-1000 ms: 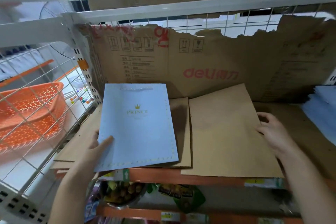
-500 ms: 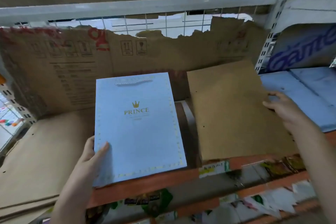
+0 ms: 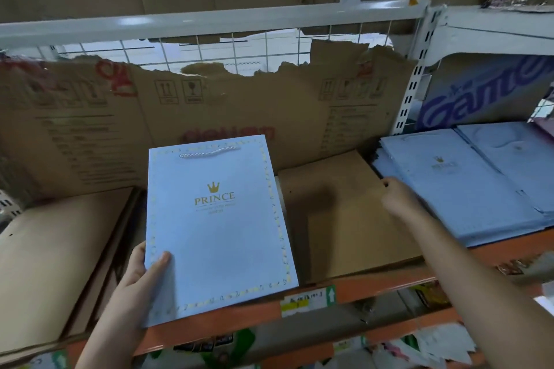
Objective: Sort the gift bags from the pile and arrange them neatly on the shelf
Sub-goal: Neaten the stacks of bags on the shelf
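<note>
My left hand (image 3: 141, 275) grips the lower left corner of a flat light-blue gift bag (image 3: 218, 231) marked PRINCE with a gold crown, thumb on its face. The bag hangs over the shelf's orange front edge (image 3: 374, 287). To its right a brown paper bag (image 3: 344, 219) lies flat on the shelf. My right hand (image 3: 397, 201) reaches to the left edge of a pile of matching light-blue bags (image 3: 467, 189) on the shelf at right; its fingers are curled at that edge, and whether they hold a bag is unclear.
Torn brown cardboard (image 3: 90, 129) lines the shelf's back under a white wire grid (image 3: 209, 48). Flat brown cardboard sheets (image 3: 54, 263) lie at the left. A white slotted upright (image 3: 410, 93) divides the bays. Packaged goods fill the lower shelf (image 3: 419, 347).
The view has swung right, bringing the blue pile into sight. My right hand moved off the brown bag to the pile's edge. The brown bag now lies flat. My left hand keeps the PRINCE bag.
</note>
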